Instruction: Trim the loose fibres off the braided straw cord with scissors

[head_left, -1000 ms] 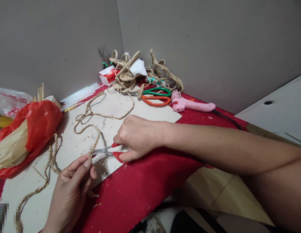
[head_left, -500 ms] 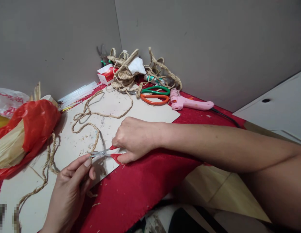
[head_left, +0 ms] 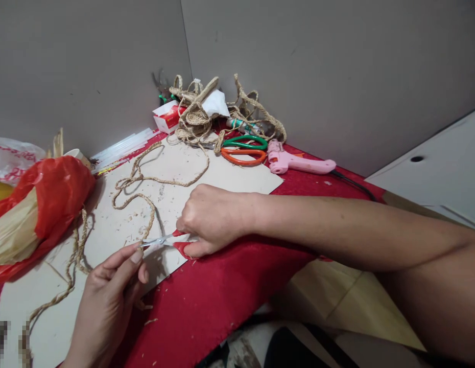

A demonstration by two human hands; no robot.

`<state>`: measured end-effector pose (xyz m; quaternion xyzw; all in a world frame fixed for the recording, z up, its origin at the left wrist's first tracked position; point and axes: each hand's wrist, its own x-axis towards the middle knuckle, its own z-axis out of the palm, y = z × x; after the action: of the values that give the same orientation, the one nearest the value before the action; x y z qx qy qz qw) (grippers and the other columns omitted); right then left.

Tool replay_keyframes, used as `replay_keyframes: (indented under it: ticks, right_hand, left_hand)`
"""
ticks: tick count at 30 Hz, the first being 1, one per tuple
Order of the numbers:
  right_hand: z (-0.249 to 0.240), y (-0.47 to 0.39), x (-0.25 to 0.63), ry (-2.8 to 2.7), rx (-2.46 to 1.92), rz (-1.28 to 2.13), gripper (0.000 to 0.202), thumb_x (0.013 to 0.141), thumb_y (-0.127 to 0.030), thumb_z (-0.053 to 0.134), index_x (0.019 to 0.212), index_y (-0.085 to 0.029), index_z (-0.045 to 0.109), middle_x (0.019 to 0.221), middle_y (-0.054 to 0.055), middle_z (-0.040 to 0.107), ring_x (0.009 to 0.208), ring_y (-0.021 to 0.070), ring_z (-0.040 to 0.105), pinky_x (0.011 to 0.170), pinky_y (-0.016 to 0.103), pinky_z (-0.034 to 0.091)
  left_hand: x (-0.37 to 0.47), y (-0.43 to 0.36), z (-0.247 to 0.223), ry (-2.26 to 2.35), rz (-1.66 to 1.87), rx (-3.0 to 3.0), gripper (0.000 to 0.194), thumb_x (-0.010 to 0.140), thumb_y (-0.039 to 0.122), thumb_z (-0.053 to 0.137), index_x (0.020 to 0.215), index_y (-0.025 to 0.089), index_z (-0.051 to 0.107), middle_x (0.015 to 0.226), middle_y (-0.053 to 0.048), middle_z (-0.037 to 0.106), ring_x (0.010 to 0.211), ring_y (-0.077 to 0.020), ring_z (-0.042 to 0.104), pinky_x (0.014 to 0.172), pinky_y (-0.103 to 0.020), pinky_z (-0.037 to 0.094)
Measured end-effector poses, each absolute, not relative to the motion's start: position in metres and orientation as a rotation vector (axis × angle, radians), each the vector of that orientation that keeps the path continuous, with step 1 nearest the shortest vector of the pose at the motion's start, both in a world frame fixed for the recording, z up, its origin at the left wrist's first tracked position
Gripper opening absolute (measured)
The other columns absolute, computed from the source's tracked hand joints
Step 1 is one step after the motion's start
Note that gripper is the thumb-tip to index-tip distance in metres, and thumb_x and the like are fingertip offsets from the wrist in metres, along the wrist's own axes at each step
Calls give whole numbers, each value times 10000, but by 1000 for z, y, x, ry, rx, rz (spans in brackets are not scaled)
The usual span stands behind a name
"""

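Note:
My right hand (head_left: 209, 220) grips the red handles of small scissors (head_left: 160, 240), whose blades point left at a thin braided rope (head_left: 150, 225). The blades meet the rope right beside the fingertips of my left hand (head_left: 111, 294). That hand pinches the rope between thumb and index finger, its other fingers curled. A short piece of rope (head_left: 143, 306) shows beneath the left hand. From the blades the rope winds back in loops over a white board (head_left: 176, 202).
A red plastic bag (head_left: 65, 189) with pale husk strips lies at left, near another braided rope (head_left: 71, 276). Behind are clear glue sticks (head_left: 124, 145), a rope heap (head_left: 199, 115), green-and-orange-handled scissors (head_left: 243, 156) and a pink glue gun (head_left: 302, 164) with a black cord. Grey panels stand behind.
The scissor blades have closed slightly around the rope at my left fingertips. Both hands stay in nearly the same place, and the things around them have not moved.

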<state>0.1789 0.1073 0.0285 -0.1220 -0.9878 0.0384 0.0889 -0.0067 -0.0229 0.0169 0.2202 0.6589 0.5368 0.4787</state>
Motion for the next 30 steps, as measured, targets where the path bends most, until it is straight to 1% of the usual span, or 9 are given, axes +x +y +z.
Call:
replay_keyframes:
  ticks: [5, 9, 13, 17, 22, 26, 30]
  right_hand:
    - [29, 108, 178, -2955, -327, 152, 309, 807, -410, 536, 741, -156, 699, 666, 73, 694, 540, 124, 515, 523, 280, 154]
    - [30, 109, 178, -2972, -333, 171, 279, 813, -388, 545, 746, -162, 695, 668, 62, 690, 537, 115, 498, 520, 276, 161]
    - [31, 108, 179, -2980, -343, 157, 275, 823, -380, 538, 751, -166, 696, 675, 58, 689, 543, 118, 500, 519, 280, 163]
    - [33, 107, 177, -2997, -361, 151, 274, 822, -383, 540, 759, -168, 699, 694, 57, 693, 556, 123, 511, 520, 284, 165]
    - [33, 108, 176, -3018, -376, 134, 251, 833, -325, 520, 749, -169, 697, 711, 53, 699, 542, 114, 492, 518, 281, 168]
    - [31, 110, 177, -2939, -371, 187, 262, 832, -336, 507, 740, -182, 699, 690, 40, 694, 523, 106, 464, 514, 278, 169]
    - [29, 109, 178, -2898, -380, 232, 304, 797, -415, 518, 705, -178, 687, 628, 40, 672, 490, 100, 422, 511, 268, 179]
  left_hand:
    - [-7, -21, 17, 1622, 1315, 498, 301, 554, 270, 853, 806, 169, 724, 505, 16, 568, 472, -55, 472, 423, -94, 363]
    - [-10, -22, 14, 1625, 1325, 491, 297, 547, 250, 854, 803, 178, 722, 514, 24, 570, 470, -52, 474, 432, -100, 377]
    - [-12, -23, 13, 1644, 1313, 516, 303, 551, 230, 848, 820, 172, 719, 547, 19, 586, 479, -53, 477, 433, -101, 373]
    - [-12, -24, 13, 1647, 1313, 534, 279, 578, 252, 836, 821, 181, 718, 518, 27, 568, 472, -61, 470, 425, -112, 373]
    - [-12, -22, 13, 1629, 1325, 528, 283, 577, 276, 842, 806, 164, 721, 520, 23, 564, 459, -46, 455, 420, -98, 352]
    - [-11, -23, 17, 1645, 1345, 546, 277, 602, 301, 827, 827, 186, 712, 530, 38, 551, 455, -51, 452, 424, -117, 365]
    - [-8, -24, 19, 1649, 1324, 581, 285, 613, 331, 816, 825, 182, 697, 533, 43, 539, 417, -45, 408, 377, -123, 307]
